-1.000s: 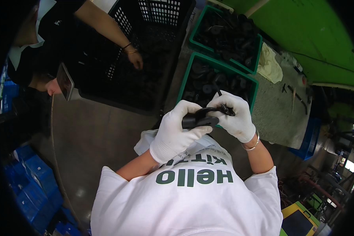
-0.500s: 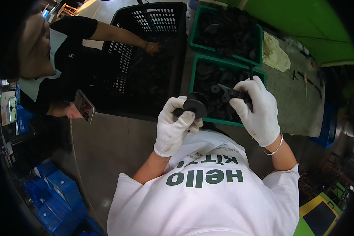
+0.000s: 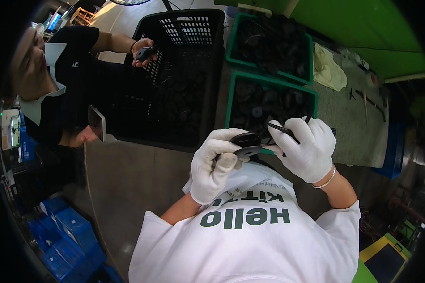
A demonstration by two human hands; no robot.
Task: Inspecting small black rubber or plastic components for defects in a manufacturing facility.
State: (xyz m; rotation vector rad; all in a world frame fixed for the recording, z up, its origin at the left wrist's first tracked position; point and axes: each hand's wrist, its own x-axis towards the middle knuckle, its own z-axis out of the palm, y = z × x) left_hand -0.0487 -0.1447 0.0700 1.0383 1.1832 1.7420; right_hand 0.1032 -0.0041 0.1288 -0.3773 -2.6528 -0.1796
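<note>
My left hand (image 3: 211, 165), in a white glove, is closed around a black grooved wheel (image 3: 248, 151) in front of my chest. The wheel is tilted, with two round flanges and a gap between them. My right hand (image 3: 308, 150), also gloved, grips a slim black tool (image 3: 283, 129). Its working end is at the wheel's right side, partly hidden by my fingers, and I cannot make out its exact kind. Just beyond both hands stands a green bin (image 3: 228, 104) holding many similar black round parts.
A second green bin (image 3: 311, 60) of black parts stands behind. At left is a large black crate (image 3: 186, 26). A co-worker's hand (image 3: 144, 52) holds a black part, the other a phone (image 3: 97, 123). A pale cloth (image 3: 329, 68) lies on the bench (image 3: 352, 127). Blue boxes (image 3: 78, 226) stand lower left.
My right hand has come down and left, bringing the tool to the wheel. The wheel has tilted in my left hand. The co-worker's hand has lifted a black part from the crate.
</note>
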